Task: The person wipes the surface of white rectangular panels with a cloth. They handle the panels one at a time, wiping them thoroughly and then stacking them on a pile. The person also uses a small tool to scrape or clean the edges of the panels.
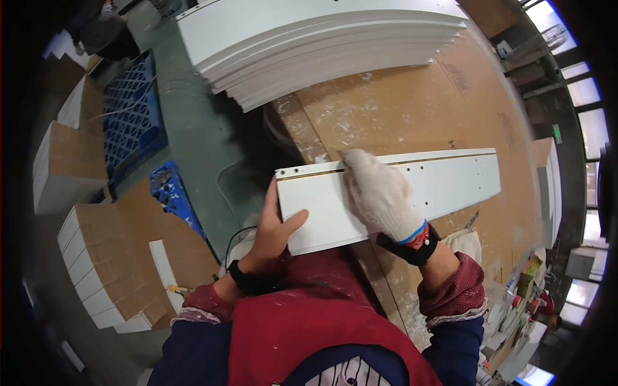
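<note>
A long white panel [444,174] with a brown groove along its far side and small dark holes lies across the near edge of the table, its left end jutting past it. My bare left hand [273,231] grips that end, thumb on the top face and fingers underneath. In a white knit glove with a blue cuff, my right hand [380,193] is closed over the groove near the panel's middle. A small dark tip shows at its fingertips; what it belongs to is hidden.
A stack of white panels [328,45] stands at the table's far side. The brown tabletop [412,103] has white smears. Bundled white boards [96,270] and a blue plastic pallet [135,116] are at the left. Tools and bottles [515,315] crowd the right. A pen-like tool [473,219] lies beside the panel.
</note>
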The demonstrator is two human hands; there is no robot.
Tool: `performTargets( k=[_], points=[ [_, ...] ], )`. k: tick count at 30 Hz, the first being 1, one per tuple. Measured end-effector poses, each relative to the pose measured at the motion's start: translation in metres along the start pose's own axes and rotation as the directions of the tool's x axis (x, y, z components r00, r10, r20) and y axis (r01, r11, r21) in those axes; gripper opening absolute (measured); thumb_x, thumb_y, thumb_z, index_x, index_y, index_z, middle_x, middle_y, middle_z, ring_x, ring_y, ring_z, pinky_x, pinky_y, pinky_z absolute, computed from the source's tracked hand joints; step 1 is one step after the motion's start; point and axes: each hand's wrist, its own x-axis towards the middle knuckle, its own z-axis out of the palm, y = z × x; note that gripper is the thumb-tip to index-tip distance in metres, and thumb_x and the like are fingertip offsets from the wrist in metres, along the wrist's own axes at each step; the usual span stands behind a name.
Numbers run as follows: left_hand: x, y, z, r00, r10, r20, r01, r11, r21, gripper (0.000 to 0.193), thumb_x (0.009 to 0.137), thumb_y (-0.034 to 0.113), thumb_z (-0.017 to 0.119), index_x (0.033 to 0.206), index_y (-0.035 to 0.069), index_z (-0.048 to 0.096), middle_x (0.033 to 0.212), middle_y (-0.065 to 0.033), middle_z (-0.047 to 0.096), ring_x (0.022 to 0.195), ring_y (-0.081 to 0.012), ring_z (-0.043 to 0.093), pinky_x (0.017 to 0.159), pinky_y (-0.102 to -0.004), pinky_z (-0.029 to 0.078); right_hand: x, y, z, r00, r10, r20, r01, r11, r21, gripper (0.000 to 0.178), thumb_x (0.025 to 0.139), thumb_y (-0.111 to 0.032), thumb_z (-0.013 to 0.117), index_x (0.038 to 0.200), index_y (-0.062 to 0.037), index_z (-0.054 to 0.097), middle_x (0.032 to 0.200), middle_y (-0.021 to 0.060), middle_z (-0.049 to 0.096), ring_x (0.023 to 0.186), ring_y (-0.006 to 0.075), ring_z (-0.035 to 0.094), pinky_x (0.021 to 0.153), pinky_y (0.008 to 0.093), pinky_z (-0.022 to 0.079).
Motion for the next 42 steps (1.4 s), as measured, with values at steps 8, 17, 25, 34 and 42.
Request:
performTargets(
  k=[8, 17, 25, 34, 42],
  points=[
    [-0.003, 0.008, 0.003, 0.998, -0.066, -0.025, 0.066, 0.997, 0.038, 0.076, 0.081, 0.007, 0.057, 0.144, 0.001, 0.015, 0.133, -0.0130, 0.042, 0.120, -0.0204, 0.043, 0.102, -0.0325, 0.032, -0.004, 0.166, -0.042, 0.905, 0.391, -0.170, -0.404, 0.913, -0.051, 0.019, 0.090, -0.022, 0.048, 0.103, -0.0083, 0.053, 0.089, 0.0199, 0.063, 0.086, 0.0387, 0.061, 0.071, 0.0448, 0.048],
    [-0.001, -0.003, -0.004, 0.998, 0.010, -0.068, 0.003, 0.984, 0.178, 0.081, 0.076, 0.019, 0.059, 0.144, 0.000, 0.018, 0.143, -0.0150, 0.031, 0.128, -0.0254, 0.036, 0.106, -0.0371, 0.027, -0.077, 0.397, -0.093, 0.580, 0.702, -0.414, -0.797, 0.594, -0.110, 0.019, 0.089, -0.021, 0.045, 0.097, -0.0072, 0.055, 0.090, 0.0229, 0.063, 0.088, 0.0410, 0.061, 0.075, 0.0479, 0.048],
    [-0.014, -0.006, -0.013, 0.980, -0.048, -0.194, 0.095, 0.966, 0.241, 0.078, 0.080, 0.025, 0.054, 0.143, -0.001, 0.017, 0.142, -0.0174, 0.031, 0.127, -0.0284, 0.036, 0.106, -0.0396, 0.027, -0.065, 0.166, -0.038, 0.995, -0.088, -0.057, 0.082, 0.993, -0.089, 0.018, 0.082, -0.013, 0.051, 0.099, -0.0116, 0.056, 0.071, 0.0045, 0.060, 0.062, 0.0235, 0.062, 0.049, 0.0365, 0.049],
    [-0.015, -0.002, -0.007, 0.979, -0.042, -0.202, 0.102, 0.949, 0.297, 0.071, 0.082, 0.025, 0.052, 0.140, -0.002, 0.023, 0.132, -0.0184, 0.039, 0.121, -0.0280, 0.042, 0.102, -0.0397, 0.031, -0.099, 0.329, -0.069, 0.711, 0.605, -0.360, -0.645, 0.764, 0.011, 0.021, 0.091, -0.024, 0.043, 0.105, -0.0129, 0.054, 0.091, 0.0177, 0.064, 0.083, 0.0360, 0.062, 0.072, 0.0447, 0.050],
    [-0.018, -0.003, -0.003, 0.977, -0.001, -0.215, 0.056, 0.966, 0.253, 0.063, 0.084, 0.023, 0.050, 0.137, -0.003, 0.028, 0.128, -0.0166, 0.043, 0.117, -0.0260, 0.045, 0.100, -0.0378, 0.033, -0.114, 0.335, -0.082, 0.640, 0.647, -0.414, -0.706, 0.708, 0.014, 0.017, 0.089, -0.023, 0.049, 0.101, -0.0118, 0.052, 0.090, 0.0176, 0.063, 0.086, 0.0388, 0.060, 0.070, 0.0472, 0.047]
  ],
)
